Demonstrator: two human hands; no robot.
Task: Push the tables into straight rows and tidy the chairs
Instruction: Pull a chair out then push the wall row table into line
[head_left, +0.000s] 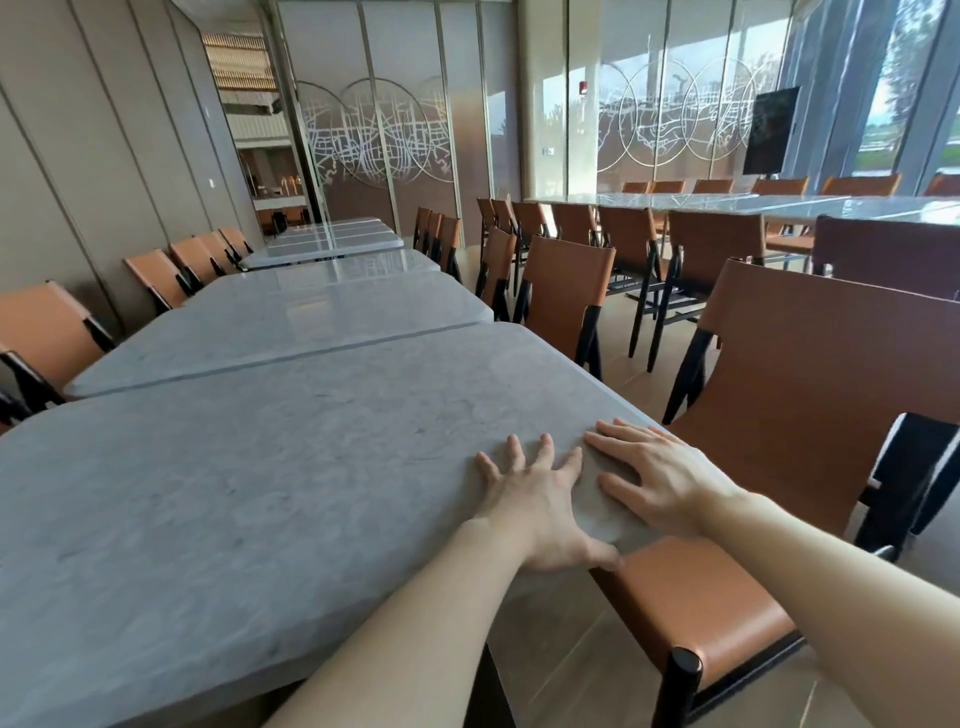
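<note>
Both hands lie flat on the near right corner of the nearest grey stone bench (249, 493). The left hand (535, 499) has its fingers (514, 452) spread and straight, released, grasping nothing, with the thumb hooked over the bench's near edge. Just to its right, the right hand (660, 478) rests palm down with fingers (618, 441) straight and close together, likewise released, their tips pointing left along the corner.

Directly beside the right hand's fingers, touching the bench corner, stands a brown leather chair (810, 395) with a black frame; its seat sits partly under the edge below both palms.

Ahead of the fingertips, a thin dark seam separates this bench from the second bench (311, 317), whose right edge sits left of the first bench's right edge. Further benches continue beyond toward the etched glass wall (379, 135).

Left of the fingers, across the benchtop, tan chairs (156, 275) line the panelled wall. Right of the fingers and beyond, more brown chairs (566, 291) stand around another long row of benches (727, 202) near the windows.
</note>
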